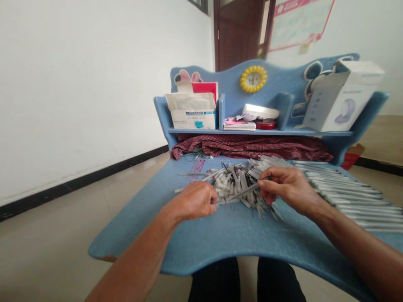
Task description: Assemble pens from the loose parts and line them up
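Note:
My left hand (199, 200) is closed over the blue desk (220, 239), beside the left edge of a loose heap of small clear and white plastic pieces (231, 182). What it holds, if anything, is hidden by the fingers. My right hand (285, 186) pinches a thin grey pen-like stick (247, 191), which slants down to the left above the heap, its lower end near my left fist. Many similar slim sticks (355, 197) lie in a row on the right of the desk.
Behind the heap lies a folded red checked cloth (252, 147), under a shelf (195, 131). On the shelf stand a mask box (193, 119), papers (239, 126), a red round tin (266, 125) and a white box (343, 98). A yellow clock (253, 79) is above.

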Demonstrator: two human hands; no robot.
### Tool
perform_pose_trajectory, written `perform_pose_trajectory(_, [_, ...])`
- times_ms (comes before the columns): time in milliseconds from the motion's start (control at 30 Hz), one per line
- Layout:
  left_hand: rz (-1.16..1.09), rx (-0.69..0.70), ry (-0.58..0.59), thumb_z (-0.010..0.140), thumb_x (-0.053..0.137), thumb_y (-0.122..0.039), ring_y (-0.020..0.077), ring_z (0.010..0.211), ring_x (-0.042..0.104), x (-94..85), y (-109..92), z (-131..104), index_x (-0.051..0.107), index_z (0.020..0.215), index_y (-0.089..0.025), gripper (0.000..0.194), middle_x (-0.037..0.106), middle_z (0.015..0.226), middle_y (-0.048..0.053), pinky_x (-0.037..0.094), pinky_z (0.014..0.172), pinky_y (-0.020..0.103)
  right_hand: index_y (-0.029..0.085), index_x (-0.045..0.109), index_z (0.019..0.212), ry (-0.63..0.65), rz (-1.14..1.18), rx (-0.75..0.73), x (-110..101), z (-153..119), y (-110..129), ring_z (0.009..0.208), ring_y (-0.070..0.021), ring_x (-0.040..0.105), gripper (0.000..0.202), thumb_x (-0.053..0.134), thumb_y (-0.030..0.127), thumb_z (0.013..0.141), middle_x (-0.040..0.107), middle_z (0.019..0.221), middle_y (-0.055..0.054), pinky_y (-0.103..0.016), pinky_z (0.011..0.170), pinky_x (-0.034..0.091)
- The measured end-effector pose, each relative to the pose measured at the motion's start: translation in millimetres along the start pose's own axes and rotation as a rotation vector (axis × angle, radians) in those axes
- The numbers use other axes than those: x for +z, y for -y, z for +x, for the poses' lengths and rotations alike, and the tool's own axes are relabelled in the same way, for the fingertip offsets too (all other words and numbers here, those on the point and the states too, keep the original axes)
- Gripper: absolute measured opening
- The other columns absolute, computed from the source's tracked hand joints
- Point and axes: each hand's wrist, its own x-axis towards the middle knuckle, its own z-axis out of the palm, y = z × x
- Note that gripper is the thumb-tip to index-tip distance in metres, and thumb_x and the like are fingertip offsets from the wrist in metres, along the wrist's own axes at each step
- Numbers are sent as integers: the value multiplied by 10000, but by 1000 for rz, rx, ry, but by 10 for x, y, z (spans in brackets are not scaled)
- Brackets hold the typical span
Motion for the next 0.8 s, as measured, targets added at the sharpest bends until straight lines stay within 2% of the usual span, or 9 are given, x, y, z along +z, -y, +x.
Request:
perform_pose_trajectory(167, [-319,71,-93,690,614,-196,100,592,489,-49,8,11,666,688,-144,73,544,649,-12,358,546,197,159,603,700,-25,96,-25,-6,-4,18,392,-117,572,281,712,417,683,652,548,-13,-216,380,428])
perform_pose_trajectory(300, [-536,-5,-41,725,602,-237,71,491,422,-21,21,12,606,717,-141,97,471,556,-44,339,451,171,158,605,674,-79,152,-51,-21,-8,49,382,-116,568,297,736,424,660,655,535,-17,-223,383,445])
perform_pose_trajectory(400, [-688,-71,-23,731,606,-268,73,484,442,8,27,17,576,754,-146,127,493,571,-43,385,428,166,158,603,667,-108,176,-57,-35,-12,64,375,-119,563,303,747,424,647,655,529,-23,-226,373,447])
perform_pose_trajectory(567, [-762,-103,-67,703,641,-277,69,483,452,4,11,26,574,744,-138,159,506,568,-38,419,432,171,162,604,666,-107,207,-76,-44,-11,56,382,-118,565,283,747,406,652,656,533,-24,-224,373,452])
perform_pose_trajectory(800, [-830,-48,-105,714,654,-279,56,475,451,-2,0,27,594,752,-134,162,515,568,-34,392,439,165,163,611,686,-74,213,-80,-22,-8,34,395,-125,576,268,729,403,679,662,552,-23,-231,390,457])
